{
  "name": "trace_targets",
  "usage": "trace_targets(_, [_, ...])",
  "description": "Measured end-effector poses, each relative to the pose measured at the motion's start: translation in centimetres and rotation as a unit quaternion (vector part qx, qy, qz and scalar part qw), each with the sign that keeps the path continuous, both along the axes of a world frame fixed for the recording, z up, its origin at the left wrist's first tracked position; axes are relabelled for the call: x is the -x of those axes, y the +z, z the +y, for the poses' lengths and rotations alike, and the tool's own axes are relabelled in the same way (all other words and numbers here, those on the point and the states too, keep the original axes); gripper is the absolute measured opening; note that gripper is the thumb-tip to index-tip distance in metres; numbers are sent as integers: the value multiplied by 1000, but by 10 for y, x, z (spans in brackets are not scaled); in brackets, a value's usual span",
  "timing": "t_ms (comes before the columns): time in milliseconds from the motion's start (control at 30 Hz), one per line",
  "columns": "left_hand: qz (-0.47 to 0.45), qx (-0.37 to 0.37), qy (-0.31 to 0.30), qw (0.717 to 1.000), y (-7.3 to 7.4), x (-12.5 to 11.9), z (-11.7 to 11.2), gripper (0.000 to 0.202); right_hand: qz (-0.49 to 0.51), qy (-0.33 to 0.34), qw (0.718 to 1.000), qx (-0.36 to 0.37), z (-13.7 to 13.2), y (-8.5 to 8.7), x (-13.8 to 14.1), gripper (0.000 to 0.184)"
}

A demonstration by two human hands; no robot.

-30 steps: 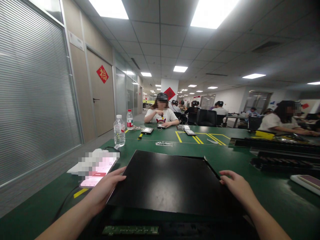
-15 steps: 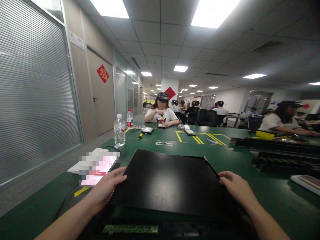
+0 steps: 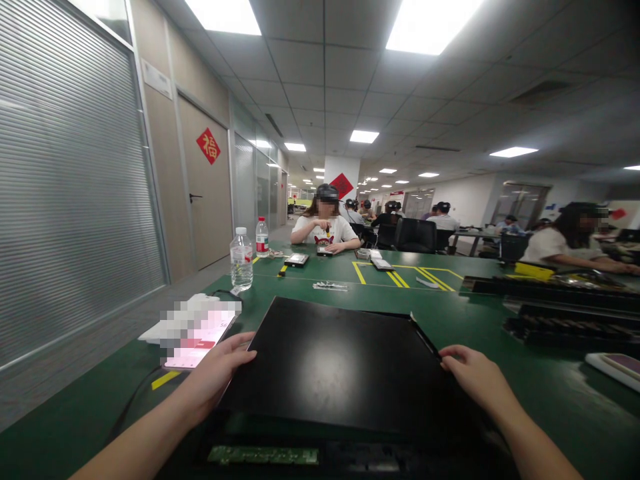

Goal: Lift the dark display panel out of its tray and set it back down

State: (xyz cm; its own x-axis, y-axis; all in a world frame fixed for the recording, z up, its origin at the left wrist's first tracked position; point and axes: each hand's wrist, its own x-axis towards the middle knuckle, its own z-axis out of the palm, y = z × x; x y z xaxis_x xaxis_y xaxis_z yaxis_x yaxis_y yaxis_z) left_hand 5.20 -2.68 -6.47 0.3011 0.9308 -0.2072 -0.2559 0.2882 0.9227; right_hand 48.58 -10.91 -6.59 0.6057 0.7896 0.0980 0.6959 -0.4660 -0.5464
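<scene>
A dark, glossy display panel (image 3: 325, 373) lies in front of me, its surface reflecting a ceiling light. My left hand (image 3: 225, 367) grips its left edge, thumb on top and the other fingers partly hidden. At the right edge, a thin black frame strip (image 3: 424, 335) stands slightly away from the panel near the far corner. My right hand (image 3: 467, 370) pinches that strip between thumb and curled fingers. Below the panel's near edge, a narrow green circuit board (image 3: 263, 455) shows in the shadow.
On the green table (image 3: 540, 393), a phone (image 3: 200, 347) and a clear water bottle (image 3: 242, 260) are at left. Black frame parts (image 3: 560, 323) and a white device (image 3: 613, 370) lie at right. Across the table, a person (image 3: 325, 230) works near hard drives (image 3: 297, 260).
The view has shifted very slightly. Both hands keep their places on the panel's edges, with no clear movement of the panel or the strip.
</scene>
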Motion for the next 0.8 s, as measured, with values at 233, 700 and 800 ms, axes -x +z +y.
trace_targets(233, [12,-5,6,1000,1,-1,-3,41,1,0,1000,5,0,-1,-2,22])
trace_targets(700, [258,-172,23,950,6,3,-2,35,-9,-1,1000,13,0,-3,-2,26])
trace_targets(800, [388,-214,36,896,5,3,-1,34,-7,0,1000,5,0,-5,-4,25])
